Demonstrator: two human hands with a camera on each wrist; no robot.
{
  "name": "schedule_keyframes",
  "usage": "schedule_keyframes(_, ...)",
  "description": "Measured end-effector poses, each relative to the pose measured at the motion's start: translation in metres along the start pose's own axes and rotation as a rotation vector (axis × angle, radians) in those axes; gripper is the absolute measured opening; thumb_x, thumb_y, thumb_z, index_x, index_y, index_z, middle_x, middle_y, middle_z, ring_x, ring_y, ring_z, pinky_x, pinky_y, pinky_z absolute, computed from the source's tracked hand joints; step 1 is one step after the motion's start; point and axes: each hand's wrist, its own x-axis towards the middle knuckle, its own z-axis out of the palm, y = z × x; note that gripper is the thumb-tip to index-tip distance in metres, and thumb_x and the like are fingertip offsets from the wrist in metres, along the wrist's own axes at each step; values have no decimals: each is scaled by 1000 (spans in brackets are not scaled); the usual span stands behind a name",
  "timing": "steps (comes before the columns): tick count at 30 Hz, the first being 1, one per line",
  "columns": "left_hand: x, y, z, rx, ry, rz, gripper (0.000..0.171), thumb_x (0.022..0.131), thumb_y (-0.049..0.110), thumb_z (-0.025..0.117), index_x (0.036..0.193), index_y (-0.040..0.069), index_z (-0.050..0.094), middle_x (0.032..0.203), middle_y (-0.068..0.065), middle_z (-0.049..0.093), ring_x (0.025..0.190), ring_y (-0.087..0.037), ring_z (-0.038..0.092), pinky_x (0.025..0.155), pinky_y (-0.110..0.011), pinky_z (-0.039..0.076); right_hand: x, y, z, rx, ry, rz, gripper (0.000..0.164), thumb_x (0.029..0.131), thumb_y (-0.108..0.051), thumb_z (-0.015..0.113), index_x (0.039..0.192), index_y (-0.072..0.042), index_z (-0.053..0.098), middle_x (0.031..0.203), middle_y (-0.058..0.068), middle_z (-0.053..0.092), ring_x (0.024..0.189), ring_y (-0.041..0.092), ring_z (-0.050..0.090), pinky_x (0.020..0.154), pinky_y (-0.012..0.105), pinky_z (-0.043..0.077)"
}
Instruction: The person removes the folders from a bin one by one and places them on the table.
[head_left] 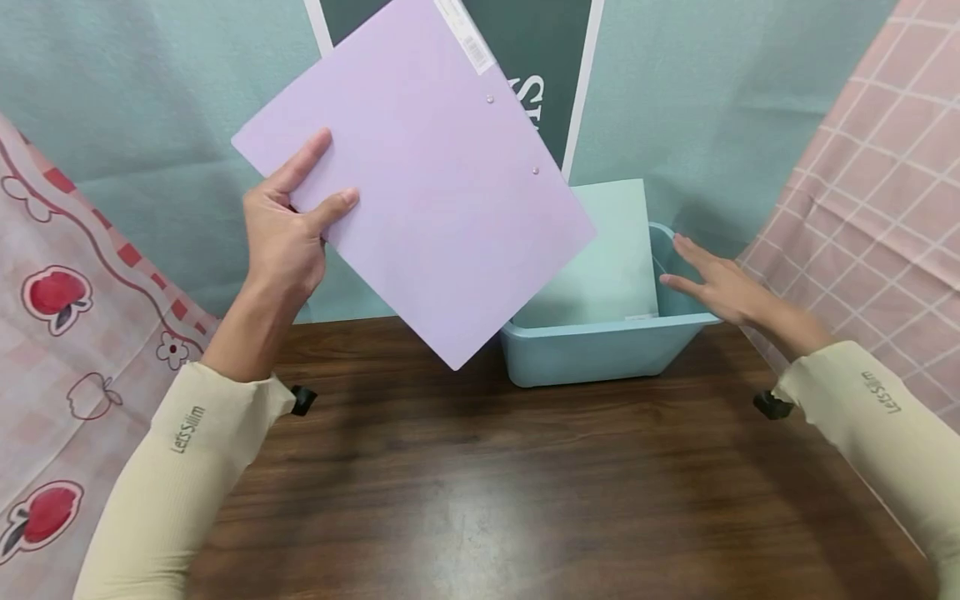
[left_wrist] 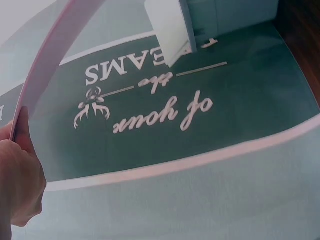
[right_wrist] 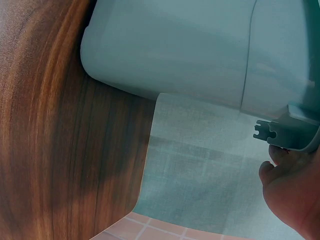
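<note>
Head view: left hand (head_left: 285, 233) pinches the purple folder (head_left: 442, 183) by one edge, up-left of the blue bin (head_left: 592, 354); right hand (head_left: 726, 287), fingers spread, at its rim. One-edge grip might let the folder swivel.

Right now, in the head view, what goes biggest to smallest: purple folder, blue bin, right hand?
1. Purple folder
2. Blue bin
3. Right hand
The folder may look bigger from being nearer.

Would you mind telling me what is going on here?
A person's left grip holds a purple folder up, tilted, above the table. The right grip is at the right end of a blue bin on the table. A green folder juts up out of the bin.
</note>
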Motion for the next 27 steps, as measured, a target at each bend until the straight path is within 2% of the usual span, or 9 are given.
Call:
schedule_keyframes(4, 0, 4, -8, 10, -16, -10, 65, 79, -23, 79, 137, 5, 71, 155, -8, 57, 141, -27, 53, 110, -44, 50, 0, 0, 0, -3, 2, -1, 86, 111, -53, 47, 171, -15, -2, 177, 14, -7, 155, 58, 8, 122, 75, 10)
schedule_keyframes(10, -1, 11, -21, -4, -28, -34, 65, 78, -25, 79, 136, 3, 71, 154, -12, 57, 140, -27, 55, 99, -34, 58, 0, 1, 0, -22, 6, 1, 86, 110, -54, 47, 171, -14, 0, 177, 14, -6, 154, 59, 11, 121, 76, 11)
schedule_keyframes(17, -3, 23, -45, -1, -64, -99, 63, 81, -21, 77, 139, 4, 70, 157, -12, 53, 140, -29, 55, 91, -31, 61, -2, -1, 1, -29, 7, -6, 86, 111, -53, 46, 171, -14, 0, 177, 15, -5, 153, 61, 12, 122, 75, 11)
schedule_keyframes(27, -5, 30, -79, -26, -63, -130, 69, 77, -32, 72, 138, 0, 69, 151, -16, 58, 121, -23, 67, 81, -35, 63, -2, 2, -1, -29, 0, -7, 85, 111, -52, 45, 171, -13, -2, 176, 17, -6, 154, 60, 10, 122, 75, 11)
